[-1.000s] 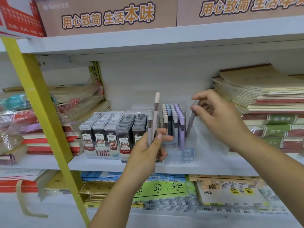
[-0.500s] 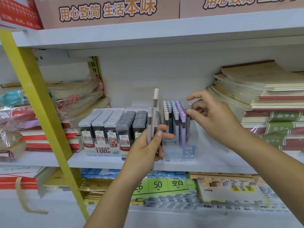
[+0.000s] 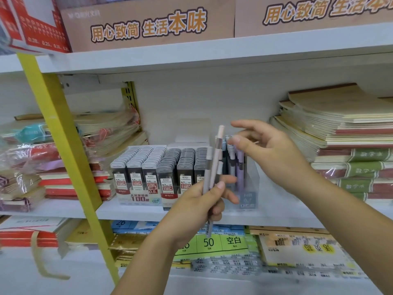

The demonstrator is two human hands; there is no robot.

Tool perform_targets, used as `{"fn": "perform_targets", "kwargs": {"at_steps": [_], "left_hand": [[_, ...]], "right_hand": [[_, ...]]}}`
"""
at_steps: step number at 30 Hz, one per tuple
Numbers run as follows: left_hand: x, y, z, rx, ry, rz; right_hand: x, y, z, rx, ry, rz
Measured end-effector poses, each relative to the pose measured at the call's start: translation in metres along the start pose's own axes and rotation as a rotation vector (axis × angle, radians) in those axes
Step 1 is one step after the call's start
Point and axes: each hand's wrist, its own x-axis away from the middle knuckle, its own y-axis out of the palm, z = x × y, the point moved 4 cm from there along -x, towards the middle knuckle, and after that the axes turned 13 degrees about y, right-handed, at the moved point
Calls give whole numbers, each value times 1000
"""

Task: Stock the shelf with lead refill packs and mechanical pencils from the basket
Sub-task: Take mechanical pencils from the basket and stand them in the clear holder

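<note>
Several mechanical pencils (image 3: 240, 167) stand upright in the clear box (image 3: 254, 185).

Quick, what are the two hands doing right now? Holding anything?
Left hand: grips two mechanical pencils, held upright.
Right hand: open, fingers loosely spread, holding nothing.

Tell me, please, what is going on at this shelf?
A person is stocking the shelf. The left hand grips a few pencils upright in front of it. The right hand hovers open and empty beside their tops, above the clear box, which holds many more. Lead packs stand in rows left of the box.
</note>
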Motion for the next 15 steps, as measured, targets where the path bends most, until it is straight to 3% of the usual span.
{"fn": "perform_targets", "kwargs": {"at_steps": [4, 9, 12, 15], "left_hand": [[2, 7, -3, -7, -42, -28], [7, -8, -3, -110, 0, 106], [10, -18, -3, -192, 28, 230], [12, -22, -4, -248, 30, 274]], "right_hand": [[3, 11, -8, -122, 55, -110], [3, -18, -12, -321, -94, 167], [0, -33, -16, -228, -205, 249], [-3, -19, -12, 24, -219, 158]]}}
